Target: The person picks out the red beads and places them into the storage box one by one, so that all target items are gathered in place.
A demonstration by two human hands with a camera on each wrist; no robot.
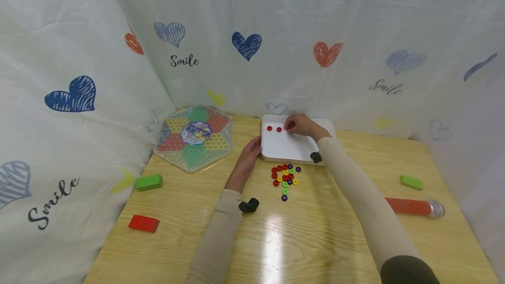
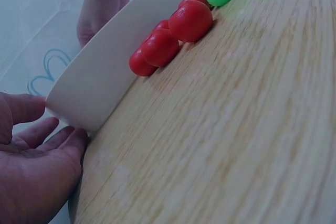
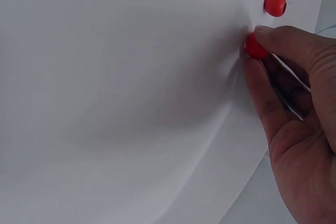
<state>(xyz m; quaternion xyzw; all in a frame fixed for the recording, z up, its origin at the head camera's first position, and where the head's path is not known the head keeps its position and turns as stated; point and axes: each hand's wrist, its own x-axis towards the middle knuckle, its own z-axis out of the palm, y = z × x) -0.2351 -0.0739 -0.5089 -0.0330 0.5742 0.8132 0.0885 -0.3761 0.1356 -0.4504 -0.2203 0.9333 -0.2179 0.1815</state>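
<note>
A white tray (image 1: pixel 292 148) lies at the back of the table. My right hand (image 1: pixel 301 125) is over its far side, pinching a red bead (image 3: pixel 255 46) between thumb and fingers against the tray floor. Two more red beads (image 1: pixel 269 128) sit to the left of it, in a row along the far edge. My left hand (image 1: pixel 247 154) holds the tray's left end, its thumb at the rim and fingers against the outer wall. In front of the tray lies a loose group of beads (image 1: pixel 285 185), red, yellow, green and purple; several red ones (image 2: pixel 191 20) stand close to the wall.
A hexagonal Chinese checkers board (image 1: pixel 193 137) lies at the back left. Green (image 1: pixel 149 182) and red blocks (image 1: pixel 144 223) are on the left side. On the right are another green block (image 1: pixel 411 182) and a red cylinder with a silver end (image 1: pixel 414 207). A printed curtain hangs behind.
</note>
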